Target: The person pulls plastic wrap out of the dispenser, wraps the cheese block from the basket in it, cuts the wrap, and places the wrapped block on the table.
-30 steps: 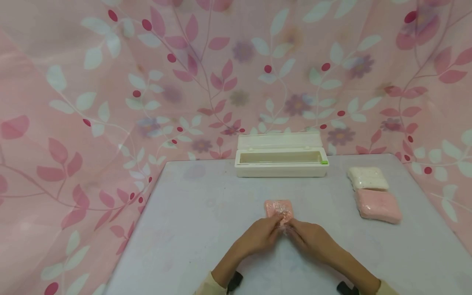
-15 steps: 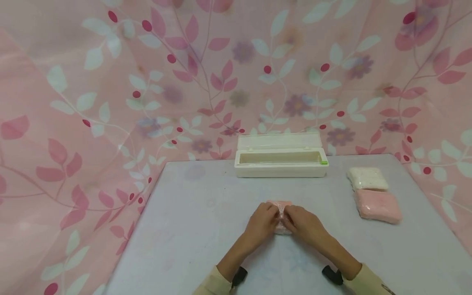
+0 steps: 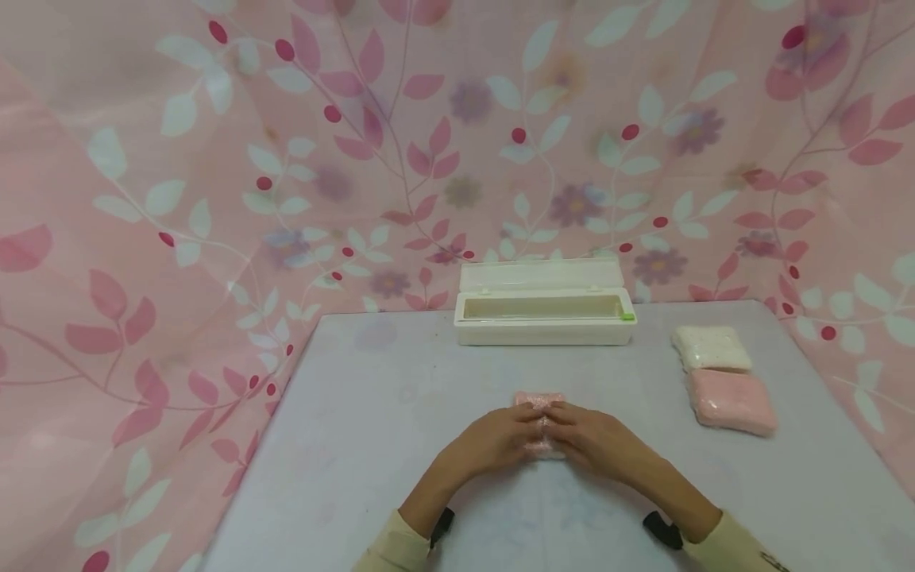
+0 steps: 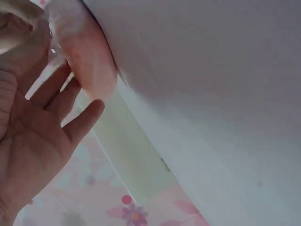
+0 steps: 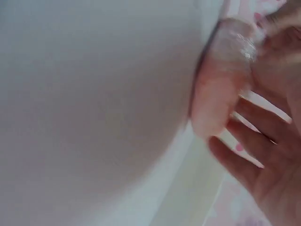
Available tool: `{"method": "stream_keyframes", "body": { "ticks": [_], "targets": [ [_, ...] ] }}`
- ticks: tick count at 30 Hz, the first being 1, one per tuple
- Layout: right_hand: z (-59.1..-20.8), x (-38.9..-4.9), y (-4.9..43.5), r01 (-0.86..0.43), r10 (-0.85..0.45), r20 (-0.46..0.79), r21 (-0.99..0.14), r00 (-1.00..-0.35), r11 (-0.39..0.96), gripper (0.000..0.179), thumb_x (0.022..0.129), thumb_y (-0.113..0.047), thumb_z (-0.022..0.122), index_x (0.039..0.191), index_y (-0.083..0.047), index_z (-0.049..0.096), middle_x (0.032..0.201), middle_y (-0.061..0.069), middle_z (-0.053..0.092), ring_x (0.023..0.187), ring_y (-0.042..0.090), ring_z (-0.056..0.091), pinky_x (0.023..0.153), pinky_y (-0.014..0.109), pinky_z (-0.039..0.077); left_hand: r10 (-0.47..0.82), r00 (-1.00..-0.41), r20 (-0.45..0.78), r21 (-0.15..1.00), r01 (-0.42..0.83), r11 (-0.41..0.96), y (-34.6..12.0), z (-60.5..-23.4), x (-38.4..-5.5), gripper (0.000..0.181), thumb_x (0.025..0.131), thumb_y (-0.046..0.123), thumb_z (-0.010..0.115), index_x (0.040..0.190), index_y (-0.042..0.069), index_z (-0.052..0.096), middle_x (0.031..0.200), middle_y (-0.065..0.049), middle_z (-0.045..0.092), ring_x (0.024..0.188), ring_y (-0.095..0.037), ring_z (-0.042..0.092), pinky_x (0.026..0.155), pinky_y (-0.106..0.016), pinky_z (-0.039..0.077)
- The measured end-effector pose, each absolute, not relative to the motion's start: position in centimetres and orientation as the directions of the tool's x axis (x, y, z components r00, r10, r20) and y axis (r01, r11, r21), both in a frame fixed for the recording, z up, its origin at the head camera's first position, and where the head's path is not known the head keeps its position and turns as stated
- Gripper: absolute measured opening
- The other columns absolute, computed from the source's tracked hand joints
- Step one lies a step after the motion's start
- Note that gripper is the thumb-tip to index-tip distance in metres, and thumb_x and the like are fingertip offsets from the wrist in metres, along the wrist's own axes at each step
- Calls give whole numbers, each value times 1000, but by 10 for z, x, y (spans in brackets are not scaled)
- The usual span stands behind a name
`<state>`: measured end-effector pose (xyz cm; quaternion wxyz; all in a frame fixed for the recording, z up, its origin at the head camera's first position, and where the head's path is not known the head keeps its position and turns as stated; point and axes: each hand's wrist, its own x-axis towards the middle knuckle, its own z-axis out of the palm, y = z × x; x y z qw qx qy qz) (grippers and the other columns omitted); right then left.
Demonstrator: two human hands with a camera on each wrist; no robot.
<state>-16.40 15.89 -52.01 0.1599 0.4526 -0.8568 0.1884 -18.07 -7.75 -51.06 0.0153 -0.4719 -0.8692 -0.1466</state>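
A small pink block [image 3: 539,398] wrapped in clear plastic film lies on the white table under both hands. My left hand [image 3: 493,439] rests its fingers on the block's top from the left. My right hand [image 3: 600,445] does the same from the right, the fingertips of both hands nearly meeting in the middle. In the left wrist view the left fingers look fairly straight and spread along the wrapped block [image 4: 91,59]. Extended fingers also show beside the block [image 5: 214,96] in the right wrist view. Crinkled film gathers on its top; the hands cover its sides.
At the table's back stands a long white film dispenser box [image 3: 543,334], its lid [image 3: 542,276] raised, with a green slider [image 3: 627,317] at the right. To the right lie a wrapped white block [image 3: 712,348] and a wrapped pink block [image 3: 732,401], touching or nearly so.
Both hands pinched film at the block's near end, then moved up over its top with curled fingers. Now the fingers lie flatter across it, and the wrists have spread apart.
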Motion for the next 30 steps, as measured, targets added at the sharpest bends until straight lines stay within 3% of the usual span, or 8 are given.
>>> {"method": "stream_keyframes", "body": {
  "ticks": [5,12,16,20,24,26,30],
  "targets": [
    [-518,-160,167,-790,-750,253,-251,-611,559,55,81,-21,80,132,-7,63,140,12,55,125,31,54,88,45,52,810,-584,47,355,768,533,-85,-514,-183,63,79,13,84,137,15,60,153,0,39,136,-16,42,105,-26,37],
    [-526,-163,166,-773,-715,297,-309,-632,555,54,82,-8,77,134,-13,62,142,9,53,127,30,53,89,47,51,819,-558,133,333,804,494,-82,-522,-189,45,96,10,63,139,19,57,150,-1,44,136,-17,43,107,-28,35],
    [-525,-164,166,-690,-650,273,-460,-709,559,52,89,0,68,138,-14,59,142,7,54,127,29,52,95,48,48,816,-556,162,439,781,445,-86,-521,-193,42,99,4,57,140,12,56,146,0,49,135,-13,43,108,-25,34],
    [-518,-161,170,-518,-550,196,-676,-812,524,33,100,-13,59,132,-11,59,126,3,64,114,21,61,89,41,52,767,-622,159,660,644,385,-92,-514,-191,36,101,5,52,135,13,56,132,3,60,123,-6,52,100,-24,41],
    [-509,-157,169,-341,-464,115,-831,-878,439,24,103,-31,53,116,-14,61,92,-3,67,81,16,65,67,30,54,700,-711,70,840,421,344,-92,-505,-188,27,104,21,51,130,13,56,114,2,63,98,-5,61,82,-25,53],
    [-507,-155,167,-248,-422,52,-871,-905,424,27,103,-36,52,112,-11,60,79,-4,65,70,19,62,60,30,52,660,-751,7,882,315,350,-91,-504,-187,27,105,24,50,127,11,57,111,0,63,91,-7,63,74,-27,55],
    [-511,-152,162,-96,-335,-71,-885,-940,456,36,101,-40,54,109,-5,61,71,0,63,61,21,59,53,30,49,567,-818,-100,892,178,415,-84,-509,-183,23,104,22,52,120,7,60,109,-6,64,80,-11,64,61,-28,55]
  ]
}}
